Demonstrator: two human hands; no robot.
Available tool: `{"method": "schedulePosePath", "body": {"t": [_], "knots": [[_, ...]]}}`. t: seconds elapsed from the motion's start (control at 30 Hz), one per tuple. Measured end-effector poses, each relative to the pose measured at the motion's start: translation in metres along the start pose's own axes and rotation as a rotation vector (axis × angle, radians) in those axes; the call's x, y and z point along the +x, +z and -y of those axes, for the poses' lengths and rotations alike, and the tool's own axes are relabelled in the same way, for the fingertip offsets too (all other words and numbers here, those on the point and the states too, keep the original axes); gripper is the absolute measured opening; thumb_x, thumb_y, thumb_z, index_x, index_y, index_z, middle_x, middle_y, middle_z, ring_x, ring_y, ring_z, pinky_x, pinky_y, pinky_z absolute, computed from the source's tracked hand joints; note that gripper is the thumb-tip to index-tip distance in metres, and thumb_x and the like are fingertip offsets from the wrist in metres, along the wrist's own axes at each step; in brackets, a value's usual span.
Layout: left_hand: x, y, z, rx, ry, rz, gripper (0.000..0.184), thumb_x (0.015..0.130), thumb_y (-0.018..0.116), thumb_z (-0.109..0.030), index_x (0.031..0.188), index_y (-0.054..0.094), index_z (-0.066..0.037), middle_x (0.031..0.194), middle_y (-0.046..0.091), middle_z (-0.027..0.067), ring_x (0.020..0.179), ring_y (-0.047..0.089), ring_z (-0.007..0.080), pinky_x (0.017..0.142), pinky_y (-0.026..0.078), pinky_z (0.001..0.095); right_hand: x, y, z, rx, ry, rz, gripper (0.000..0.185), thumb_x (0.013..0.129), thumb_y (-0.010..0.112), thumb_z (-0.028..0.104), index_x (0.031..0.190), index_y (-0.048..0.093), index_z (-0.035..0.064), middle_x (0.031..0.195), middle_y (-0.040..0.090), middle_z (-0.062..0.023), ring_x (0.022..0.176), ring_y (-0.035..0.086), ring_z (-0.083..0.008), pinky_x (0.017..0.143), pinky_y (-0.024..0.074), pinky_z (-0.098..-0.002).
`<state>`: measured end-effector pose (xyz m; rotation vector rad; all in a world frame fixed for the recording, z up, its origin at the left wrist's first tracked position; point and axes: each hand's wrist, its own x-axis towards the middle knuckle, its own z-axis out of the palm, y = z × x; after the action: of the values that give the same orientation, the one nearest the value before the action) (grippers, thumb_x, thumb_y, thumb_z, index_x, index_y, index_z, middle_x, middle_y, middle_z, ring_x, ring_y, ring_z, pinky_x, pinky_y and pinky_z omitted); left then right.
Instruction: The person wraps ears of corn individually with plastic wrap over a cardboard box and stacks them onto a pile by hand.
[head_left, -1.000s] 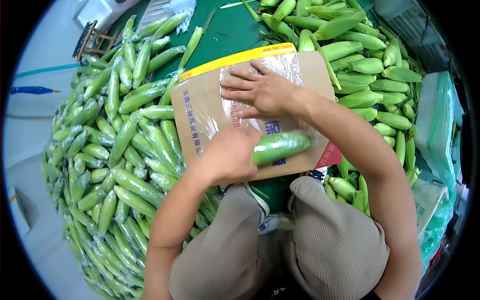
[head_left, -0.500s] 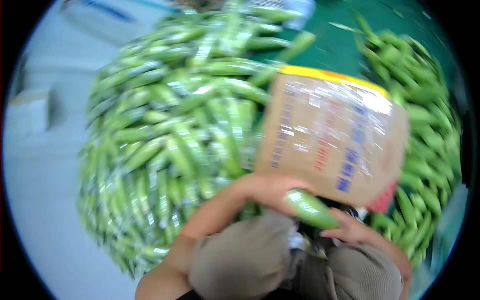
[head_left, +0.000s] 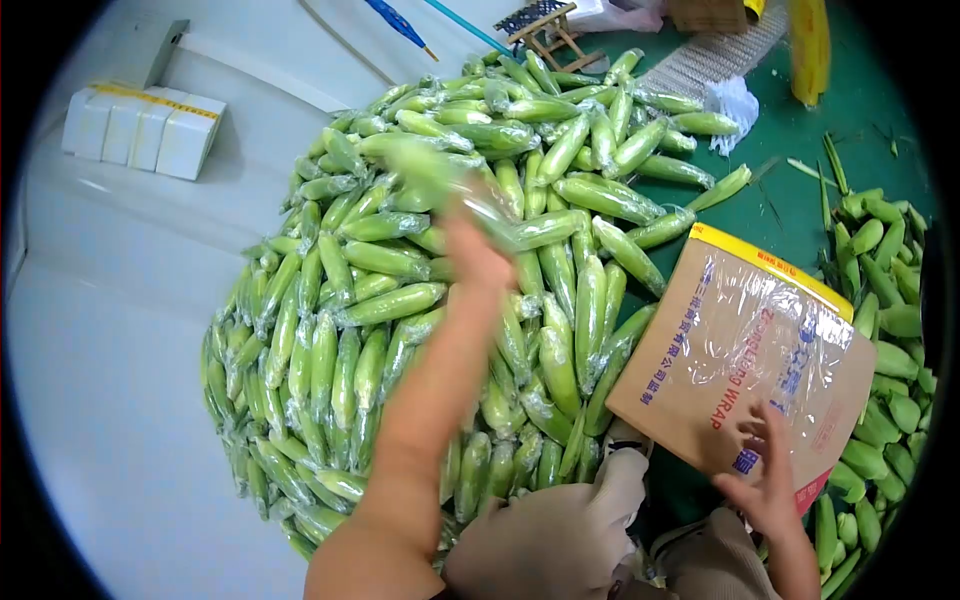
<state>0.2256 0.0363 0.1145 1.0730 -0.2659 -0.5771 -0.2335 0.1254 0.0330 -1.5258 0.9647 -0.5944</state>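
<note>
My left hand (head_left: 475,240) is blurred over the big pile of film-wrapped corn (head_left: 380,260), gripping one wrapped green corn cob (head_left: 425,170) that is blurred too. Above the lower right part of a brown carton (head_left: 690,370), my right hand (head_left: 765,480) has its fingers spread and holds nothing. Clear film covers the carton's printed top, and a yellow strip (head_left: 770,265) runs along its far edge. Whether the right fingertips touch the film is unclear.
Unwrapped corn (head_left: 880,440) lies at the right on a green surface (head_left: 750,200). White boxes (head_left: 150,130) stand at the upper left. A small wooden rack (head_left: 545,35) and a yellow object (head_left: 808,50) are at the top. My knees are below the carton.
The left hand has swung from near my knees up over the pile with the wrapped cob. The right hand, earlier by the cob, is now apart over the carton. The view has shifted left.
</note>
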Motion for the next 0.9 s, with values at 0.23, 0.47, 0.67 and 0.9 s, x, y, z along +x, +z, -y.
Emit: {"method": "schedulePosePath", "body": {"t": [0.23,0.47,0.67,0.9], "knots": [[0.108,-0.061,-0.058,0.344,0.608,-0.065,0.016,0.097,0.061,-0.003,0.113,0.056,-0.004,0.094,0.061,0.0063,0.086,0.060,0.0168,0.074,0.053,0.0304,-0.146,-0.106,-0.222,-0.352,0.097,-0.680,0.047,0.101,0.066,0.004,0.146,0.052,-0.0001,0.142,0.057,-0.0138,0.134,0.053,-0.0242,0.115,0.0388,-0.0365],[-0.206,-0.008,0.171,1.105,0.272,1.462,0.057,0.092,0.072,-0.035,0.144,0.060,-0.015,0.153,0.055,0.0113,0.143,0.049,0.0336,0.121,0.035,0.0522,-0.335,-0.145,-0.327,-1.291,0.754,-0.863,0.057,0.102,0.068,0.026,0.146,0.051,-0.0055,0.149,0.053,-0.0212,0.134,0.053,-0.0320,0.113,0.0430,-0.0429],[-0.234,-0.021,0.199,1.201,0.785,1.602,0.066,0.093,0.065,-0.051,0.152,0.055,-0.022,0.163,0.044,0.0081,0.156,0.029,0.0341,0.127,0.014,0.0654,-0.363,-0.093,-0.300,-1.239,1.077,-0.592,0.077,0.087,0.078,0.041,0.145,0.054,-0.0035,0.154,0.048,-0.0227,0.139,0.049,-0.0363,0.115,0.0401,-0.0487],[-0.240,-0.036,0.195,1.389,0.698,1.389,0.081,0.089,0.069,-0.058,0.153,0.053,-0.013,0.165,0.041,0.0118,0.152,0.036,0.0369,0.124,0.024,0.0605,-0.322,-0.060,-0.222,-1.177,1.203,-0.315,0.083,0.070,0.090,0.052,0.130,0.066,-0.0004,0.154,0.048,-0.0226,0.140,0.046,-0.0416,0.113,0.0398,-0.0549]]}}
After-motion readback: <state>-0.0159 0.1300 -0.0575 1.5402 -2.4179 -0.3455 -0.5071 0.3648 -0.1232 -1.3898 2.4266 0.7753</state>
